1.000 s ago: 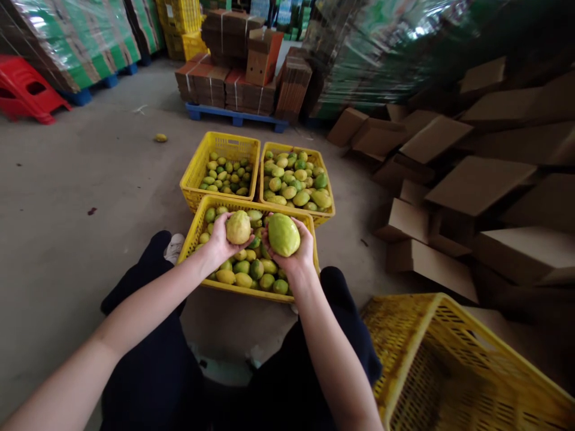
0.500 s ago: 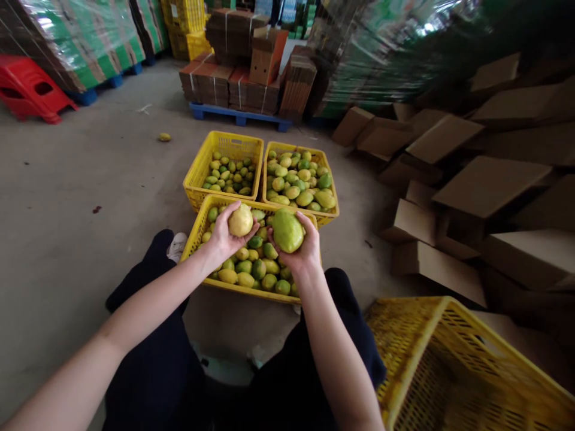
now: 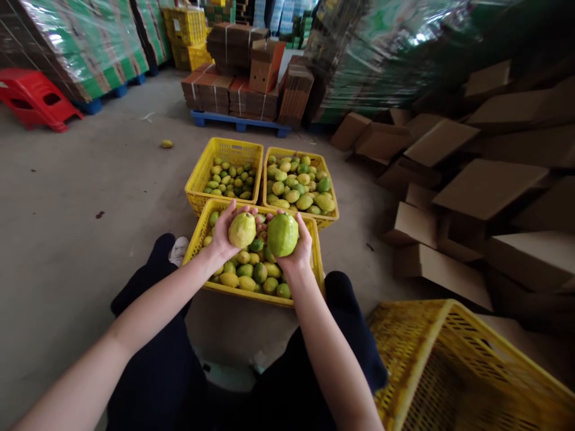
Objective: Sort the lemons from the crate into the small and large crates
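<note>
My left hand (image 3: 224,233) is curled around a pale yellow lemon (image 3: 242,230), its fingers cupped behind the fruit. Beside it, my right hand (image 3: 299,248) holds a larger, bumpy green lemon (image 3: 283,234) in the palm. Both fruits are raised above the near yellow crate (image 3: 251,294), which is filled with green and yellow lemons (image 3: 246,269). The hands are close together, and the two fruits stay a little apart. Behind stand two more yellow crates: the left one (image 3: 197,179) with smaller lemons, the right one (image 3: 330,218) with larger ones.
At the lower right a yellow crate (image 3: 431,335) lies tilted near my knee. Open cardboard boxes (image 3: 489,185) are heaped on the right. Bundled cardboard (image 3: 251,99) sits on a blue pallet (image 3: 240,123) ahead. A loose lemon (image 3: 166,143) and a red stool (image 3: 38,99) are on the left.
Both fruits have been turned in the hands, and the right hand has come slightly closer to the left. The view has tilted up a little.
</note>
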Demonstrator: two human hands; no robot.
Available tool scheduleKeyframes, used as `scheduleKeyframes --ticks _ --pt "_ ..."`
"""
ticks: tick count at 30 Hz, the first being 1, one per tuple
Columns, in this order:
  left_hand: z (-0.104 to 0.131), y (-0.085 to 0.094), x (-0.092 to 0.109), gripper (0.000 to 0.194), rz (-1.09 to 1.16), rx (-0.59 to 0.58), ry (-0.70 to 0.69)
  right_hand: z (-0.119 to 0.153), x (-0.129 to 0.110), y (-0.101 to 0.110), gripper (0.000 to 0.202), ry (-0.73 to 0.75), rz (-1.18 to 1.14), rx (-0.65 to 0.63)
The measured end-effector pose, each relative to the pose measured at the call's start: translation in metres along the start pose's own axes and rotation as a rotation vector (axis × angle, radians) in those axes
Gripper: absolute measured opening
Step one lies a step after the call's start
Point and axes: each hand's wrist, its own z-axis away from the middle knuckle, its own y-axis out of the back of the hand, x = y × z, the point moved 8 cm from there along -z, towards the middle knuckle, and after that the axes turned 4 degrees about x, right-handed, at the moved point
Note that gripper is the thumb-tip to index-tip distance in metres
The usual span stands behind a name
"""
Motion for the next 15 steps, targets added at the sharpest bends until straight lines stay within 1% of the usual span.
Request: scheduleKeyframes --ticks 4,7,10,12,15 --pt "0.002 0.001 -0.001 0.044 -0.03 0.017 0.007 0.0 0.001 0.0 0.027 0.004 0.022 -0.043" --pt "0.0 0.003 -0.002 0.035 0.011 0.048 0.014 0.0 0.001 -0.001 0.028 0.022 -0.007 -0.092" --pt "-0.007 0.008 -0.003 0.025 0.097 0.067 -0.002 -0.001 0.0 -0.003 0.031 0.02 -0.059 -0.151" --pt "-0.013 0.011 -0.003 0.027 0.127 0.057 -0.017 -0.002 0.001 -0.002 0.035 -0.008 -0.082 -0.166" --pt "-0.017 0.012 -0.003 0.037 0.134 0.027 -0.025 -0.004 0.002 0.001 0.038 -0.084 -0.102 -0.174"
